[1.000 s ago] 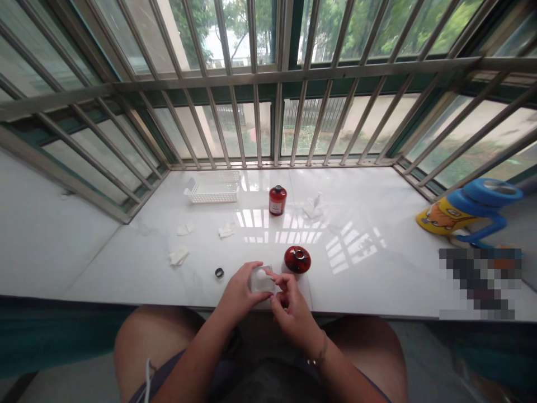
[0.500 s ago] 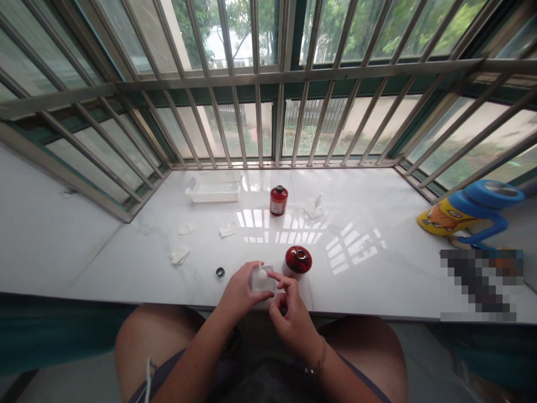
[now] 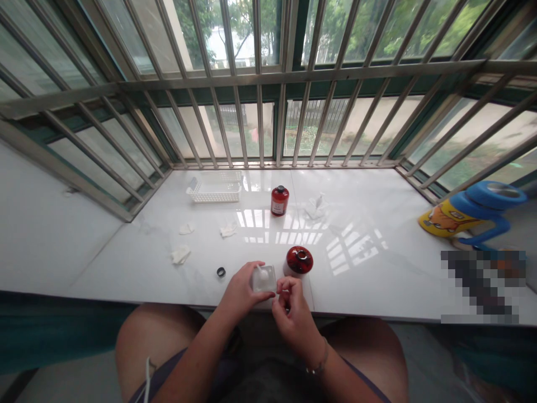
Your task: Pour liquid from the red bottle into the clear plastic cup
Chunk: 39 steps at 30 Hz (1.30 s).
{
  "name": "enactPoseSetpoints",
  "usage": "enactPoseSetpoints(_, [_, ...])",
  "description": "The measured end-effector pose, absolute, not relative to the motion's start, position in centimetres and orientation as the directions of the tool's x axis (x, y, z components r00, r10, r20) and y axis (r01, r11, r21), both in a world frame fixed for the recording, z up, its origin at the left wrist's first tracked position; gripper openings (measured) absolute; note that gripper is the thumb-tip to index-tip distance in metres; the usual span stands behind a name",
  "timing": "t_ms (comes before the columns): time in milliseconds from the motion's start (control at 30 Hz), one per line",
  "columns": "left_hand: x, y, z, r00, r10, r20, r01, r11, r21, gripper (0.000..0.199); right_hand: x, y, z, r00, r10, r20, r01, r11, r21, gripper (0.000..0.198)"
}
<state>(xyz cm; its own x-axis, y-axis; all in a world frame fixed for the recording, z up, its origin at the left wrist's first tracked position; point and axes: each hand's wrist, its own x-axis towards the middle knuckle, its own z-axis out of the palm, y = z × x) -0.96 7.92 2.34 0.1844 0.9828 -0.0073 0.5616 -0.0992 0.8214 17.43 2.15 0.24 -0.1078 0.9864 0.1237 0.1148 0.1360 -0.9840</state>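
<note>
My left hand (image 3: pixel 244 288) is closed around a small squarish translucent container (image 3: pixel 264 284); a whitish rounded shape shows in it. Just to its right, my right hand (image 3: pixel 291 305) has its fingers curled together; a small dark spot shows among them, and I cannot make out what they hold. Beyond my right hand stands a dark red bottle (image 3: pixel 299 259) with no cap on its neck. A small black ring (image 3: pixel 221 272) lies on the white counter (image 3: pixel 138 263), left of my left hand.
Farther back stands a red bottle (image 3: pixel 279 200) with a black top. A white perforated basket (image 3: pixel 215 193) sits at the back left. Crumpled white tissues (image 3: pixel 180 255) lie about, one pile (image 3: pixel 315 207) at the back right. A blue and yellow flask (image 3: pixel 465 210) lies tilted at the right. Metal bars line the window.
My right hand has drawn slightly away from the container, its extended index finger now curled in. My left hand keeps its hold on the container.
</note>
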Motion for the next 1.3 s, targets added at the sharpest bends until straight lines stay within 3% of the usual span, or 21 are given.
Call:
enactPoseSetpoints(233, [-0.9, 7.9, 2.2, 0.181, 0.983, 0.009, 0.543, -0.107, 0.833, 0.067, 17.1, 2.0, 0.9, -0.157, 0.982, 0.103, 0.107, 0.121, -0.987, 0.029])
enactPoseSetpoints(400, [-0.9, 7.9, 2.3, 0.187, 0.982, -0.01, 0.546, -0.095, 0.832, 0.069, 17.6, 2.4, 0.9, -0.054, 0.989, 0.135, 0.188, 0.143, -0.972, 0.028])
enactPoseSetpoints(500, [-1.0, 7.9, 2.2, 0.184, 0.983, 0.0, 0.544, -0.102, 0.833, 0.067, 17.4, 2.8, 1.2, -0.059, 0.99, 0.129, 0.196, 0.138, -0.971, 0.034])
enactPoseSetpoints(733, [-1.1, 7.8, 1.6, 0.202, 0.978, 0.051, 0.545, -0.156, 0.824, 0.056, 15.9, 4.2, 0.5, 0.025, 0.987, 0.16, 0.318, 0.144, -0.937, 0.024])
enactPoseSetpoints(933, [-1.1, 7.7, 1.6, 0.189, 0.981, 0.036, 0.557, -0.137, 0.819, 0.059, 16.2, 5.0, 0.2, 0.049, 0.985, 0.165, 0.335, 0.14, -0.932, 0.029])
enactPoseSetpoints(1300, [0.2, 6.9, 0.7, 0.015, 0.992, 0.125, 0.633, -0.106, 0.767, 0.049, 16.1, 5.8, 0.0, 0.054, 0.956, 0.288, 0.472, 0.23, -0.851, 0.02])
